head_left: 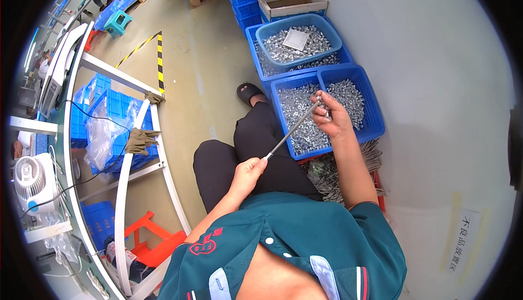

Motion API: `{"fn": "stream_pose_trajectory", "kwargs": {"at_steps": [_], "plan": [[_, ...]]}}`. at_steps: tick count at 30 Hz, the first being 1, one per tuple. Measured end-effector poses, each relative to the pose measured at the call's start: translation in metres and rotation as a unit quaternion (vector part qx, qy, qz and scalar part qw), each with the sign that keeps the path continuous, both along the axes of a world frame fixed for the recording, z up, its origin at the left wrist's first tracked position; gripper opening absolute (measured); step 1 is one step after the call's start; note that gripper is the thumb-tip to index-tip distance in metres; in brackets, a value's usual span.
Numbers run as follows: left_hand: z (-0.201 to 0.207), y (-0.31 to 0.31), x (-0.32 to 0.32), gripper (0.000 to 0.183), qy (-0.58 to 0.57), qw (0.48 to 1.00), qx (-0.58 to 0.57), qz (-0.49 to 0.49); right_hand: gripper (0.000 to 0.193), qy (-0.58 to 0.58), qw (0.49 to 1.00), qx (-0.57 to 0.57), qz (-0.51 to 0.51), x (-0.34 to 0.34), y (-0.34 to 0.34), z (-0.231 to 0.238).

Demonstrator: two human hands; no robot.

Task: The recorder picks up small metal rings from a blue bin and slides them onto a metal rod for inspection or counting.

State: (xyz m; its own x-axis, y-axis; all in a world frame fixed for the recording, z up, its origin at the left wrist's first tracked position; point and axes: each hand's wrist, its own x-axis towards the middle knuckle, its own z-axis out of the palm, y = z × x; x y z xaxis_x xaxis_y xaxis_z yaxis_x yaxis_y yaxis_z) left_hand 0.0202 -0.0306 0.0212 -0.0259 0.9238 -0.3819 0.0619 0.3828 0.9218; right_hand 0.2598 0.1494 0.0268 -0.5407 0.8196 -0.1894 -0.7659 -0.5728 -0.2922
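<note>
My left hand (pixel 249 176) is closed round the lower end of a long, thin metal rod (pixel 292 130), which slants up and away to the right. At the rod's far end is my right hand (pixel 333 118), its fingers curled round small silvery nuts (pixel 328 116). One small metal piece sits by the thumb and forefinger, right at the rod's tip; whether it is on the rod I cannot tell. Beneath that hand stands a blue divided basket (pixel 375 127), with loose nuts (pixel 298 106) in both compartments.
Behind it, a light-blue tub (pixel 336 41) of metal pieces carries a white card (pixel 296 39). A heap of metal rods (pixel 327 177) lies below the basket, by the white wall (pixel 430 82). To my left are a white frame (pixel 124 191), a red stool (pixel 155 245) and a fan (pixel 32 179).
</note>
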Motion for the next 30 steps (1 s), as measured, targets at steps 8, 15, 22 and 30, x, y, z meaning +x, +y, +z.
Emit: {"fn": "stream_pose_trajectory", "kwargs": {"at_steps": [8, 15, 22, 30], "plan": [[0.003, 0.000, 0.001, 0.037, 0.007, 1.000, 0.006, -0.007, 0.013, -0.023, 0.998, 0.019, 0.064, 0.005, 0.003, 0.005], [0.002, -0.001, 0.000, 0.037, 0.014, 1.000, 0.011, -0.005, 0.015, -0.047, 0.998, 0.014, 0.045, 0.012, 0.008, 0.004], [0.002, -0.001, 0.001, 0.037, 0.016, 1.000, 0.012, -0.006, 0.013, -0.085, 0.991, 0.061, 0.082, 0.021, 0.014, 0.010], [0.004, 0.002, 0.003, 0.036, 0.035, 0.999, 0.026, -0.006, 0.010, -0.131, 0.982, 0.086, 0.107, 0.021, 0.013, 0.021]]}}
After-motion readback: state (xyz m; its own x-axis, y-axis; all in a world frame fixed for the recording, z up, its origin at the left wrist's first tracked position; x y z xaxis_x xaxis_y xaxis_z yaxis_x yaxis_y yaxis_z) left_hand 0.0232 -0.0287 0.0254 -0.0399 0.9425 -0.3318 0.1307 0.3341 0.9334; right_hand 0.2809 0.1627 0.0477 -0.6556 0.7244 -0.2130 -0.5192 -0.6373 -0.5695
